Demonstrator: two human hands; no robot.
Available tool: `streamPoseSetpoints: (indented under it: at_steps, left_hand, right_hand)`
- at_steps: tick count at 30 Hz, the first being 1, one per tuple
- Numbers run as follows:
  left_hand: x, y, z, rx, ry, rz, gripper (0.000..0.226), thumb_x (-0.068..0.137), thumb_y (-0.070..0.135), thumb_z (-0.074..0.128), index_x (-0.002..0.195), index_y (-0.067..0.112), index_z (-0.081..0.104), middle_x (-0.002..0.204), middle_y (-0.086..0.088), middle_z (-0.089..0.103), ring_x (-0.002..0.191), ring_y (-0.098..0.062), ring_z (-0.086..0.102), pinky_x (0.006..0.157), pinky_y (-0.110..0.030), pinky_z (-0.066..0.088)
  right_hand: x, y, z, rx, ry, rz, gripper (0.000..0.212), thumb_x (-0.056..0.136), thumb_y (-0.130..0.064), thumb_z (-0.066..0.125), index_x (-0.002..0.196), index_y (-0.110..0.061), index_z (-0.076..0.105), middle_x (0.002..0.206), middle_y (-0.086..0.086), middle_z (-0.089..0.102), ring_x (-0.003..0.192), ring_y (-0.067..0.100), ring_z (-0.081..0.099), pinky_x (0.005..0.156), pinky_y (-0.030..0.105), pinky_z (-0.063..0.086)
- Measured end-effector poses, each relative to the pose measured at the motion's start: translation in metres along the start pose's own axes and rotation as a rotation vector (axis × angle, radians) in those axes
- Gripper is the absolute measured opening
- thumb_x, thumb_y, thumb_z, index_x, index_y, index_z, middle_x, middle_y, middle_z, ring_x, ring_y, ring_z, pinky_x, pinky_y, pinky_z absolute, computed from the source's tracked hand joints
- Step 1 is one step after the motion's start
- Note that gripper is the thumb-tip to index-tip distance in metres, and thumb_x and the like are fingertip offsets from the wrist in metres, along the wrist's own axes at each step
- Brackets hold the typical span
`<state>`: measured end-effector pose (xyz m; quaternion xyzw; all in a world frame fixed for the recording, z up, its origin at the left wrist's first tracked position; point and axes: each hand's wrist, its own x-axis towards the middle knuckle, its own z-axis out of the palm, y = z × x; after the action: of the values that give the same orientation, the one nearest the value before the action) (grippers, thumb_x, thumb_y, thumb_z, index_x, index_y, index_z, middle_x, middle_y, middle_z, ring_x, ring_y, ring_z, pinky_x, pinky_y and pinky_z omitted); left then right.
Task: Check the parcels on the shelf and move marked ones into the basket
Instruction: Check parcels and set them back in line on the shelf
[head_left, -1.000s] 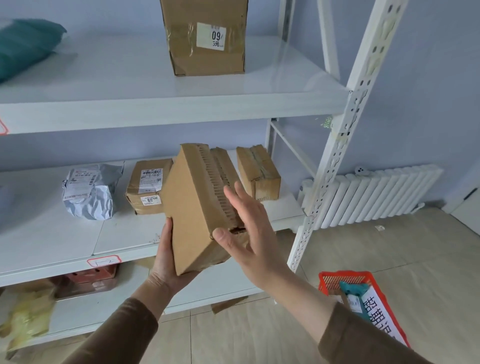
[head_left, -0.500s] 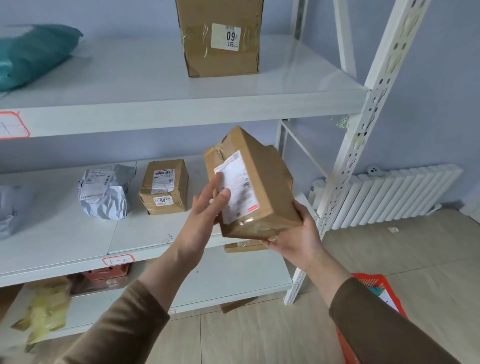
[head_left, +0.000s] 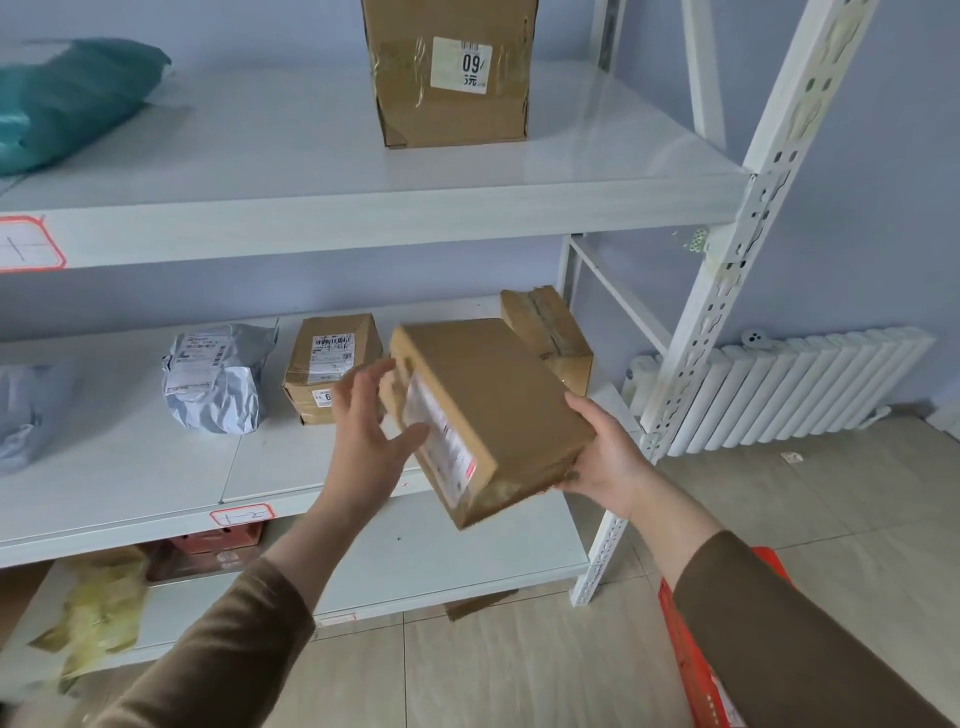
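Up close, rectangular cardboard parcel (head_left: 493, 415) tilted, right hand (head_left: 608, 457) gripping its corner, left hand (head_left: 371, 431) released, fingers straight

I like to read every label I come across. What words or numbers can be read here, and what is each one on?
"09/" with one character below: white sticker on the big box, top shelf.
"6": lower label of the small box, middle shelf; the rest is hidden.
Handwritten strokes, unclear: red-edged shelf tag.
Too blurred: label on the held box, grey bag, red basket.
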<state>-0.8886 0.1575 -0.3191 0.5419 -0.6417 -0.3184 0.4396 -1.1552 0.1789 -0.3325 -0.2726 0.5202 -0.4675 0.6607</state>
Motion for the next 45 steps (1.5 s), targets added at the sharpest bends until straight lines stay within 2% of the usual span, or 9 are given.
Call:
streamPoseSetpoints:
  at_steps: [3, 8, 17, 22, 25, 28, 31, 34, 45]
  left_hand:
    - [0.008, -0.025, -0.01, 0.257, -0.11, 0.107, 0.103, 0.082, 0.002, 0.083, 0.16, 0.033, 0.024, 0.165, -0.001, 0.021, 0.146, -0.019, 0.034, 0.115, -0.029, 0.03]
    - [0.018, -0.052, -0.015, 0.367, -0.384, 0.145, 0.111, 0.08, 0.016, 0.089, 0.161, 0.046, 0.019, 0.172, 0.001, 0.007, 0.155, -0.023, 0.025, 0.117, -0.033, 0.033]
    - [0.026, -0.054, -0.022, -0.156, -0.202, -0.157, 0.063, 0.07, 0.054, 0.087, 0.127, 0.035, 0.069, 0.129, -0.009, 0.06, 0.102, -0.025, 0.071, 0.089, -0.041, 0.063]
    - [0.011, -0.056, -0.011, -0.3, -0.203, -0.323, 0.014, 0.097, 0.028, 0.071, 0.102, 0.017, 0.065, 0.113, -0.009, 0.064, 0.086, -0.021, 0.066, 0.073, -0.033, 0.063]
    - [0.001, -0.065, -0.007, -0.472, -0.258, -0.35, 0.015, 0.1, 0.023, 0.065, 0.1, 0.011, 0.057, 0.108, -0.007, 0.068, 0.089, -0.023, 0.065, 0.087, -0.042, 0.056]
    - [-0.001, -0.072, 0.001, -0.58, -0.3, -0.351, 0.032, 0.097, 0.026, 0.066, 0.127, 0.016, 0.062, 0.122, -0.003, 0.073, 0.109, -0.029, 0.066, 0.095, -0.043, 0.055]
    - [0.01, -0.07, 0.016, -0.639, -0.306, -0.378, 0.044, 0.103, 0.022, 0.061, 0.145, 0.036, 0.06, 0.126, 0.003, 0.072, 0.105, -0.022, 0.068, 0.096, -0.037, 0.055]
    - [0.039, -0.071, 0.029, -0.737, -0.205, -0.463, 0.04, 0.109, 0.015, 0.051, 0.146, 0.027, 0.058, 0.121, -0.007, 0.067, 0.095, -0.021, 0.065, 0.09, -0.032, 0.057]
    - [0.148, -0.079, 0.059, -0.828, -0.126, -0.566, 0.041, 0.108, 0.005, 0.049, 0.147, 0.015, 0.055, 0.124, -0.01, 0.067, 0.093, -0.017, 0.067, 0.08, -0.026, 0.06]
  right_hand:
    - [-0.004, -0.027, 0.004, -0.48, 0.077, -0.115, 0.035, 0.093, -0.057, 0.063, 0.118, -0.034, 0.071, 0.123, -0.004, 0.074, 0.118, 0.018, 0.065, 0.111, 0.046, 0.046]
    - [-0.009, -0.061, 0.02, -0.881, 0.001, -0.267, 0.038, 0.094, -0.06, 0.059, 0.126, -0.043, 0.071, 0.127, -0.014, 0.072, 0.124, 0.014, 0.063, 0.113, 0.041, 0.041]
    - [0.017, -0.075, -0.004, -0.32, -0.03, 0.11, 0.089, 0.075, -0.093, 0.049, 0.133, -0.028, 0.068, 0.125, 0.001, 0.071, 0.12, 0.023, 0.065, 0.097, 0.05, 0.058]
    - [0.045, -0.049, 0.006, -0.161, 0.122, -0.132, 0.06, 0.089, -0.058, 0.069, 0.137, -0.023, 0.062, 0.131, 0.01, 0.07, 0.119, 0.03, 0.067, 0.097, 0.052, 0.059]
    - [0.058, -0.043, 0.028, -0.121, 0.125, -0.211, 0.052, 0.088, -0.056, 0.067, 0.131, -0.025, 0.068, 0.123, 0.007, 0.075, 0.123, 0.029, 0.066, 0.087, 0.044, 0.062]
    - [0.067, -0.036, 0.055, -0.076, 0.048, -0.175, 0.083, 0.076, -0.084, 0.061, 0.137, -0.028, 0.064, 0.121, -0.001, 0.076, 0.119, 0.021, 0.066, 0.081, 0.036, 0.058]
    - [0.073, -0.017, 0.082, -0.228, -0.038, -0.153, 0.101, 0.07, -0.096, 0.046, 0.156, -0.045, 0.038, 0.154, -0.018, 0.048, 0.143, 0.013, 0.043, 0.118, 0.047, 0.035]
    - [0.087, 0.001, 0.092, -0.34, -0.046, -0.148, 0.083, 0.091, -0.079, 0.044, 0.162, -0.046, 0.016, 0.167, -0.019, 0.027, 0.155, 0.014, 0.022, 0.126, 0.051, 0.017]
    - [0.175, -0.01, 0.093, -0.355, 0.072, -0.169, 0.062, 0.107, -0.022, 0.051, 0.159, -0.047, 0.029, 0.16, -0.009, 0.046, 0.141, 0.016, 0.048, 0.116, 0.042, 0.039]
